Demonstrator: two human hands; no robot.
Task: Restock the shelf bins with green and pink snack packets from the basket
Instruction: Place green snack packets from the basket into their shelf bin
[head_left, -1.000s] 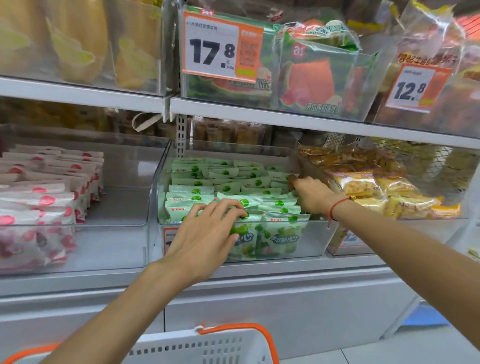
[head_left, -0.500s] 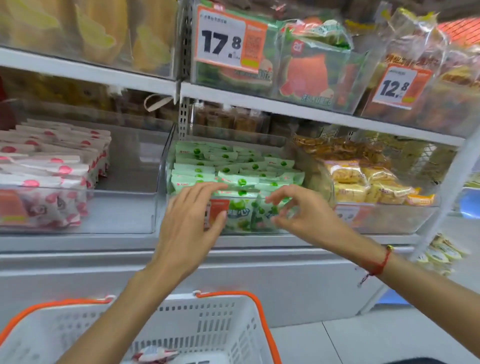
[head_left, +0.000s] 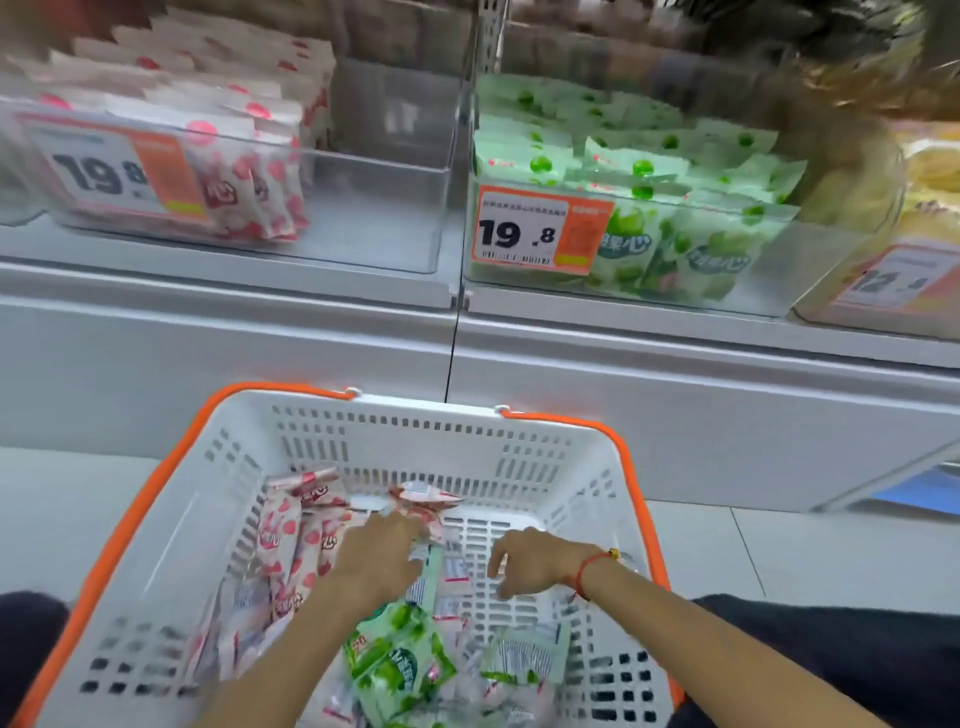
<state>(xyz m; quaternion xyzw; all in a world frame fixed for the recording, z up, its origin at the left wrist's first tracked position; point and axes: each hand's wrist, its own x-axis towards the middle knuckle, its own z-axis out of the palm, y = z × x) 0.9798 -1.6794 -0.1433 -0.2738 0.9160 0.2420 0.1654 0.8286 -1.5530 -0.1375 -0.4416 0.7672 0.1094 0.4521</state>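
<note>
Pink and green plastic snack packets (head_left: 291, 540) lay in our white slotted basket with orange rim (head_left: 519, 457). Our left hand (head_left: 379, 556) pressed among them, grip unclear; our right hand (head_left: 535, 561) hovered, fingers curled, empty.

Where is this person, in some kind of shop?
Most likely a grocery or convenience store aisle. Clear shelf bins hold rows of pink packets and green packets, orange price tags hang on the bin fronts, and a shopping basket sits below.
</note>
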